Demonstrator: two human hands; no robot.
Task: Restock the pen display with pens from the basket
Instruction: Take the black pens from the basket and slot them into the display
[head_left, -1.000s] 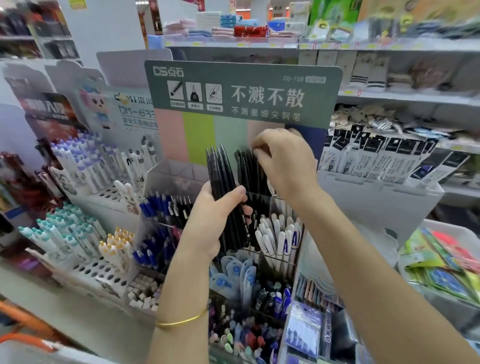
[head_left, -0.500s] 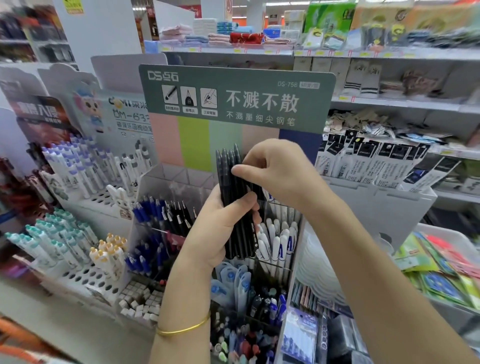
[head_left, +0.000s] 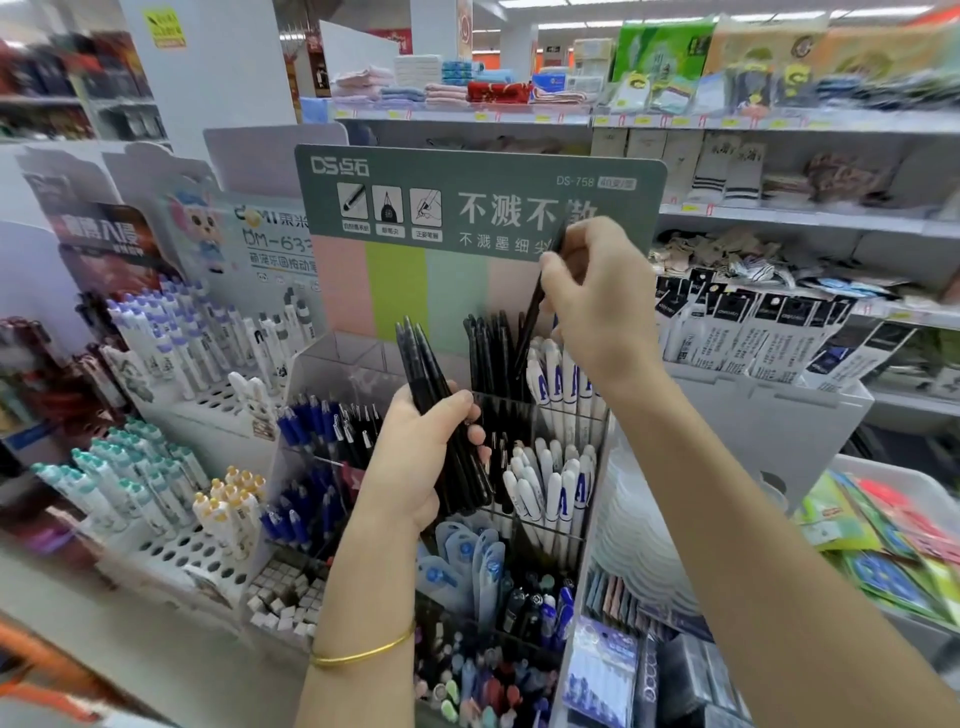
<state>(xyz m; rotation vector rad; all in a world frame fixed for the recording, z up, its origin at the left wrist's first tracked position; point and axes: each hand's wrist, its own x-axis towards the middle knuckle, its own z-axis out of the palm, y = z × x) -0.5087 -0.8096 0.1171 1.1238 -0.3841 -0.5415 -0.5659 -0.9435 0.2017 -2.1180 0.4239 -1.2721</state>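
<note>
Head camera: nearest you, your left hand (head_left: 423, 457) is gripping a bundle of black pens (head_left: 423, 364) upright in front of the pen display (head_left: 332, 364). Just beyond, your right hand (head_left: 597, 306) is pinching a single black pen (head_left: 531, 322), angling its lower end toward the back compartment (head_left: 519, 410), which is already holding a row of black pens. You are partway through, I judge: several pens are waiting in the bundle. The basket is not clearly showing. Half a second ago your right hand was picking at the bundle's top; now it is carrying one pen up by the green sign (head_left: 467, 171).
</note>
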